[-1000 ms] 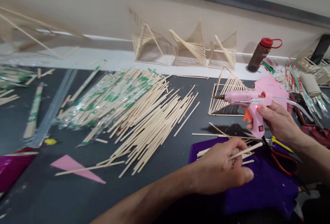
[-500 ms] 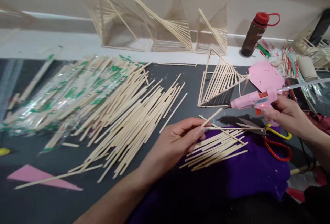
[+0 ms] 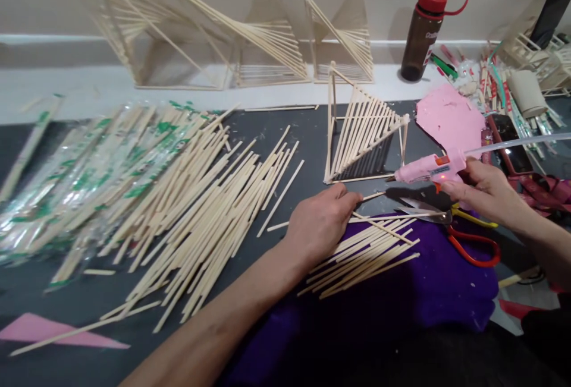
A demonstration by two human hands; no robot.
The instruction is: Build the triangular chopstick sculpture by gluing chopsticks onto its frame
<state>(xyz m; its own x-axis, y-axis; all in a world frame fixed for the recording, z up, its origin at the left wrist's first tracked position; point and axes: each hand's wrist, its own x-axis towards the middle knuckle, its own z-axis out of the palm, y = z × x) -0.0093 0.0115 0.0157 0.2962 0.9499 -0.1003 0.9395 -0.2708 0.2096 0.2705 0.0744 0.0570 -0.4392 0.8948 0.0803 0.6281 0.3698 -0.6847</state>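
Note:
My left hand (image 3: 322,216) pinches a short wooden stick (image 3: 373,196), whose far end pokes out to the right past the fingertips. In my right hand (image 3: 484,188) is a pink hot glue gun (image 3: 422,169) with a clear glue stick in its back. Its nozzle points left, just above the end of the stick and close to the front corner of a small stick frame (image 3: 363,131) strung with slanted sticks. Below my hands, cut sticks (image 3: 361,259) lie on purple cloth (image 3: 450,292), beside scissors (image 3: 475,247) with red and yellow handles.
Loose sticks (image 3: 218,220) and plastic-wrapped ones (image 3: 93,167) cover the left of the dark table. Several finished stick frames (image 3: 272,48) stand along the wall. A brown bottle (image 3: 419,42) with a red lid, pink paper (image 3: 450,116) and a phone (image 3: 508,143) are at the right.
My left hand has turned palm down and lowered the stick toward the table near the stick frame. The glue gun has stayed close to it. The head view has shifted a little right.

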